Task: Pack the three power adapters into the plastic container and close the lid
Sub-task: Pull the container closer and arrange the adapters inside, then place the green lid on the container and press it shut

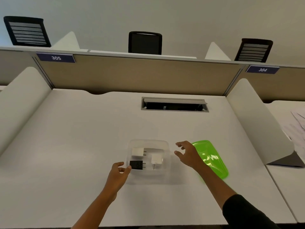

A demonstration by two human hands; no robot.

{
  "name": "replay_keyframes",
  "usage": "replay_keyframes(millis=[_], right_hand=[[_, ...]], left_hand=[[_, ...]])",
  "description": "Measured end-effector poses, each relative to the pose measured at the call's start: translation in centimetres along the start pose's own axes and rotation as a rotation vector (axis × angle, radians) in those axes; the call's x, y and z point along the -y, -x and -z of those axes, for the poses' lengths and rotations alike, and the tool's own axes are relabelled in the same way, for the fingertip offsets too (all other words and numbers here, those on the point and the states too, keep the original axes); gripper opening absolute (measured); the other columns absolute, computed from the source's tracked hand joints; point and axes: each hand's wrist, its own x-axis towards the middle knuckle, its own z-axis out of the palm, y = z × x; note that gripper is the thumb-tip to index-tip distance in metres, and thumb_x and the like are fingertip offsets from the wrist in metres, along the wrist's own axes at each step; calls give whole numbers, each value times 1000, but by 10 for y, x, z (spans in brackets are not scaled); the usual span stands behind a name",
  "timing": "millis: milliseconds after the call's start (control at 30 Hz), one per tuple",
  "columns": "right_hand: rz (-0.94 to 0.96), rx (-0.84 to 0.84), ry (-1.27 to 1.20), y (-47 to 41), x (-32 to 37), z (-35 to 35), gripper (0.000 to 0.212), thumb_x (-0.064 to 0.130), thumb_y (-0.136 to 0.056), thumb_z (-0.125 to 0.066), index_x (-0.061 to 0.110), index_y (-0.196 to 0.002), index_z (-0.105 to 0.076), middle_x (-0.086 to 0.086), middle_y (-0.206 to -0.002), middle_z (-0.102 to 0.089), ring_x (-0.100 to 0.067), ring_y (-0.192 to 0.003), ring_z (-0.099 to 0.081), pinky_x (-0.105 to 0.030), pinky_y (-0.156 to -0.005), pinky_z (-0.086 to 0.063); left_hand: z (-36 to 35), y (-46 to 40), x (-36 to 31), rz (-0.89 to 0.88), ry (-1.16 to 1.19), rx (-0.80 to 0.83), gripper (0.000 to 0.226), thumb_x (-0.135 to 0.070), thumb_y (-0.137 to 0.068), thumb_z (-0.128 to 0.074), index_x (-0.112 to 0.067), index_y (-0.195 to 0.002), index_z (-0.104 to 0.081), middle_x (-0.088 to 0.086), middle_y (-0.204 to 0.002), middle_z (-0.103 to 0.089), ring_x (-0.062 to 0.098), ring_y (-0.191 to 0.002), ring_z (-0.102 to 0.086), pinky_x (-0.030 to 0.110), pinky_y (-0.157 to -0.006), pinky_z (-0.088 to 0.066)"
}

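Nearest the camera, a black sleeve [244,212] covers the right forearm above the white desk [66,154]. On that desk lies the translucent green plastic lid [212,161], partly under the right hand [188,154], just right of the clear rectangular plastic container [165,143]. Lid looks light and bendy (likely slippery), best pinched at a rim. Inside sit two white power adapters [137,152] [156,160] and a black power adapter [136,164]. Right fingers are spread, holding nothing; the left hand [118,173] has fingers loosely apart by the black one, contact unclear.
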Motion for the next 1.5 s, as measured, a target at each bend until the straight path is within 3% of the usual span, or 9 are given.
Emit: replay_keyframes(millis=[167, 533, 800, 967, 1100, 1200, 1333, 1433, 1500], right_hand=[[-21, 135, 171, 33, -58, 28, 54, 17, -81, -89, 8, -129, -67, -9, -123, -63, -28, -118, -56, -35, -107, -44], [-137, 236, 326, 86, -122, 44, 47, 39, -73, -91, 17, -109, -70, 4, -115, -62, -18, -117, -52, -33, -101, -44], [-71, 140, 394, 88, -129, 32, 26, 29, -85, -83, 12, -104, -75, -2, -113, -65, -23, -118, -56, -33, -98, -45], [84, -147, 413, 81, -118, 39, 19, 12, -69, -89, 12, -80, -73, -1, -87, -69, -33, -90, -68, -44, -76, -55], [192, -407, 325, 61, -96, 57, 27, 3, -69, -87, 14, -80, -66, 2, -79, -65, -27, -76, -66, -42, -67, -55], [192, -505, 207, 47, -74, 71, 25, 12, -79, -84, 20, -88, -63, 9, -84, -64, -15, -75, -64, -35, -65, -55], [288, -529, -43, 31, -33, 83, 19, 21, -86, -84, 22, -91, -65, 13, -86, -69, -10, -77, -67, -25, -67, -55], [346, -505, -263, 24, 3, 86, 15, 26, -88, -82, 25, -93, -68, 11, -89, -73, -14, -83, -72, -19, -72, -57], [301, -476, -438, 20, 23, 84, 15, 27, -87, -83, 27, -94, -69, 5, -91, -75, -17, -84, -75, -22, -73, -61]], left_hand=[[2, -8, -1, -12, -2, -29, 61, -44, -97, -68, -21, -147, -45, 4, -124, -64, 30, -116, -66, 44, -97, -58], [-3, -11, -10, -21, -32, -35, 58, -43, -99, -65, -20, -149, -44, 7, -135, -61, 32, -121, -63, 48, -100, -57], [-1, -8, -15, -24, -27, -46, 53, -43, -101, -61, -20, -147, -46, 8, -138, -63, 32, -123, -64, 47, -101, -56], [2, -7, -15, -36, -11, -59, 51, -44, -101, -61, -23, -146, -47, 1, -131, -60, 25, -116, -59, 39, -93, -49], [4, -6, -17, -73, -10, -87, 50, -41, -101, -63, -22, -146, -48, -1, -129, -58, 22, -114, -57, 38, -94, -49], [4, -4, -23, -138, 13, -142, 48, -35, -100, -66, -21, -144, -52, 3, -135, -60, 22, -121, -57, 38, -100, -50], [0, 4, -39, -291, 55, -182, 41, -29, -100, -67, -21, -139, -57, 1, -134, -63, 19, -125, -58, 43, -112, -50], [-4, 9, -54, -383, 79, -148, 41, -27, -100, -67, -23, -139, -58, 0, -133, -65, 19, -125, -62, 39, -110, -52], [-7, 11, -65, -433, 87, -120, 43, -27, -99, -69, -23, -141, -57, -1, -134, -66, 17, -127, -63, 38, -109, -53]])
